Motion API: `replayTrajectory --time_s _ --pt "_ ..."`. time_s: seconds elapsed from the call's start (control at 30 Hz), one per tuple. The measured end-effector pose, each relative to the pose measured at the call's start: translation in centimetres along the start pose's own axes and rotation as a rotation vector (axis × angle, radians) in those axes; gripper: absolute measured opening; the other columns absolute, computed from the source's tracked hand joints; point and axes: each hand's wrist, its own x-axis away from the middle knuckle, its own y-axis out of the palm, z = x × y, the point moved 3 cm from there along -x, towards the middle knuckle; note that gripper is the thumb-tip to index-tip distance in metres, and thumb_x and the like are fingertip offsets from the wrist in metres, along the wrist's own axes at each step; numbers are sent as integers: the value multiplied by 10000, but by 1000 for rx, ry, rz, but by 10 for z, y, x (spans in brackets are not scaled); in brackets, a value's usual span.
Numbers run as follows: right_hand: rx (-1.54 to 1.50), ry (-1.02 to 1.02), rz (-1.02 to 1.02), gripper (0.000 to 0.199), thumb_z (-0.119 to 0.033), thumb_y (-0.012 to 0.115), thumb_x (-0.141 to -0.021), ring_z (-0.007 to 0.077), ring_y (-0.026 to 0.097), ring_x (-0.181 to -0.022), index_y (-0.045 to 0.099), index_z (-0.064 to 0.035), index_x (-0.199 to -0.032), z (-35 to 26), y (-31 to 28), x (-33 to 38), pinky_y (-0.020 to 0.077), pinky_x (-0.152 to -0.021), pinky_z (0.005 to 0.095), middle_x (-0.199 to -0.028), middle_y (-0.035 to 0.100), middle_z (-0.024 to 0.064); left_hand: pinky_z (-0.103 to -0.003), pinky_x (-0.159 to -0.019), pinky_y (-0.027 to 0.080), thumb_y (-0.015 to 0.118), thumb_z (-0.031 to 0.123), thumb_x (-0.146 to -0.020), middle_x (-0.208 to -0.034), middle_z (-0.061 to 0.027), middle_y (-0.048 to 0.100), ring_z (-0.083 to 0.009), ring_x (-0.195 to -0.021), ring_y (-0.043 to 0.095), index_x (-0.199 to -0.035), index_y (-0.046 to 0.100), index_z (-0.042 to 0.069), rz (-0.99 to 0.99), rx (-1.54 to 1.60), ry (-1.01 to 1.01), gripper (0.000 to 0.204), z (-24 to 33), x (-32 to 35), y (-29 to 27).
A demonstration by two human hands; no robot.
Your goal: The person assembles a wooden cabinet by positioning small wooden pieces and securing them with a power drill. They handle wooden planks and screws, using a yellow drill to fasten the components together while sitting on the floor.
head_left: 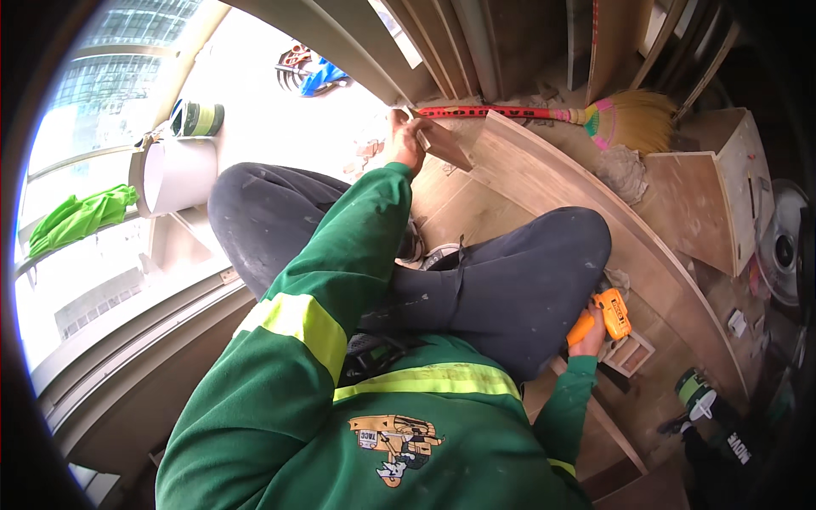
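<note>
I sit on the floor in a green jacket and dark trousers, knees bent. My left hand [406,140] reaches forward and grips a small brown wood panel [446,144] at the near end of a long curved wooden board [586,212]. My right hand [588,333] hangs low beside my right thigh, closed on an orange power drill [608,316] that rests near the floor.
A broom [629,115] with a red handle lies beyond the board. A wooden box [710,191] stands at right, with a round metal part [782,242] past it. A white bucket [174,174] and green cloth [81,217] sit by the window at left. A green-capped bottle [693,387] lies at lower right.
</note>
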Motion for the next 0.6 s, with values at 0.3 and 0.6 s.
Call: replayTrajectory --time_s 0.3,0.6 --pt "-29 17 -24 309 -214 507 -981 229 626 -1012 560 -28 -1221 6 -14 -13 524 -899 373 -1121 640 100 -493 -1191 301 815 604 -701 -1590 -273 34 -474 -1469 180 -1527 372 189 -316 224 -228 1025 30 -16 12" --pt "-31 31 -61 261 -200 529 -950 209 620 -899 571 -40 -1152 -1 3 3 534 -822 356 -983 626 73 -550 -1227 173 767 805 -571 -1546 -346 -10 -499 -1476 -123 -1413 394 -16 -224 221 -177 1234 59 -25 55"
